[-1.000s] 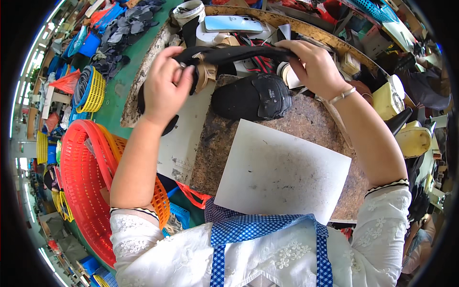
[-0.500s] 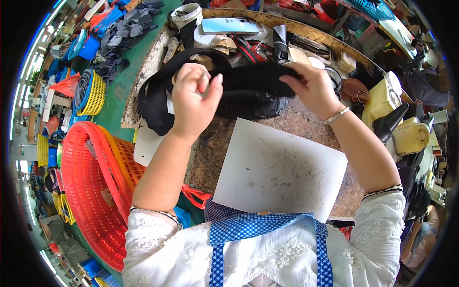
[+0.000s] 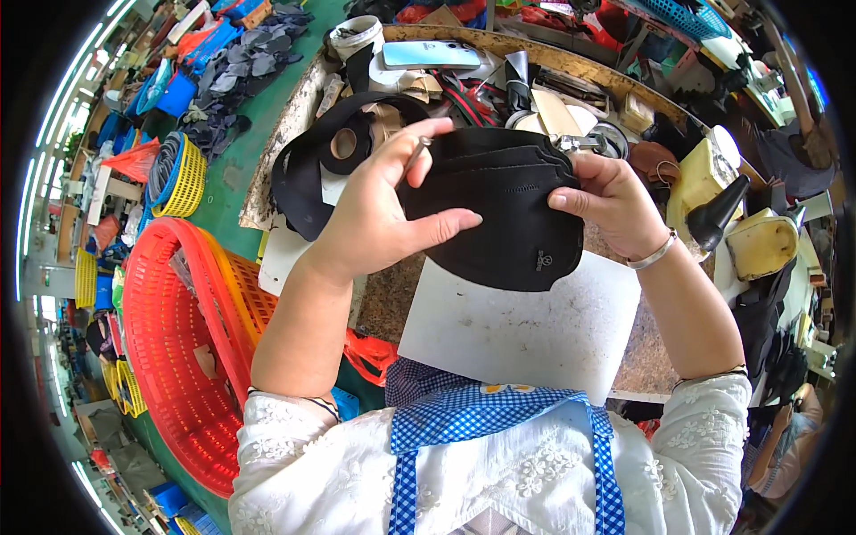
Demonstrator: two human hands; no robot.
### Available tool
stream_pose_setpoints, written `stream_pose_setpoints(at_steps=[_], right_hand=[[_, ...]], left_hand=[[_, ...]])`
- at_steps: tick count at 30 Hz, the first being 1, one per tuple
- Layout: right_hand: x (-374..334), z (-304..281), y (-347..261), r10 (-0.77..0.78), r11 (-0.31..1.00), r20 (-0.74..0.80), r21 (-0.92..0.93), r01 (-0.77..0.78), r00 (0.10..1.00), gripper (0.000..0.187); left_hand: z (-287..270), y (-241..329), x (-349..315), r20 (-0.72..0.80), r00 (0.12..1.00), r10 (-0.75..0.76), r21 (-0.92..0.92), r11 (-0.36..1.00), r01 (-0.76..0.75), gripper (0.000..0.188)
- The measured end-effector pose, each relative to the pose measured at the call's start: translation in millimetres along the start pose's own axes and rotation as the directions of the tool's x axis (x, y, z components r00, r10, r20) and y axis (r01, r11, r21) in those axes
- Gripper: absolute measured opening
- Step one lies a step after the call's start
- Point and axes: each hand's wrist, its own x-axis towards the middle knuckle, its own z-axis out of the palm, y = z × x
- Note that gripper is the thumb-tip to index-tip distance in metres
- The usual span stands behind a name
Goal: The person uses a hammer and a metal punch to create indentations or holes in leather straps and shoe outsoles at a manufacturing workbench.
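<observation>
A stack of flat black cut pieces [image 3: 499, 227], like shoe-upper parts, hangs over the table between my two hands. Its layers fan out along the top edge, and a small pale mark shows near its lower corner. My right hand [image 3: 615, 201] pinches the stack's right edge, thumb in front and fingers behind. At the left edge, my left hand [image 3: 379, 209] has its thumb laid across the front layer; its other fingers are bent, partly behind the stack. A white board [image 3: 508, 330], smudged with dark marks, lies below on the table.
Behind my left hand lie a black strip [image 3: 299, 192] and a roll of tape [image 3: 343, 144]. A phone [image 3: 432, 55] rests at the table's back, near a white bucket [image 3: 357, 37]. Red basket [image 3: 169, 357] stands left; yellow shoe lasts [image 3: 762, 247] and a black cone [image 3: 719, 214] stand right.
The black pieces have come nearer and turned broad side toward me, now over the board's far edge. My left hand has moved right onto them; my right hand has come slightly nearer.
</observation>
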Motion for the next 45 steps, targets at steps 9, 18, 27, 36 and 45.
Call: stream_pose_setpoints(at_steps=[9, 18, 27, 36, 45], right_hand=[[-14, -3, -7, -0.005, 0.998, 0.076, -0.064, 0.010, 0.997, 0.014], [-15, -22, 6, -0.689, 0.102, 0.268, -0.885, 0.455, 0.674, 0.030], [-43, -71, 69, -0.440, 0.185, -0.178, -0.977, -0.106, 0.880, 0.032], [-40, -99, 97, -0.347, 0.081, -0.130, -0.991, -0.108, 0.929, 0.032], [-59, -99, 60, -0.317, 0.376, -0.383, -0.891, -0.256, 0.868, 0.030]], left_hand=[[11, 16, 7, -0.007, 0.995, 0.104, -0.053, 0.993, -0.104, 0.054], [49, -10, -6, 0.115, 0.768, 0.631, 0.692, 0.503, -0.517, 0.007], [70, -39, -57, 0.114, 0.917, 0.383, 0.503, 0.774, -0.385, 0.010], [111, -4, -123, 0.324, 0.908, 0.265, 0.267, 0.895, -0.357, 0.011], [112, -1, -130, 0.311, 0.919, 0.243, 0.279, 0.901, -0.332, 0.020]])
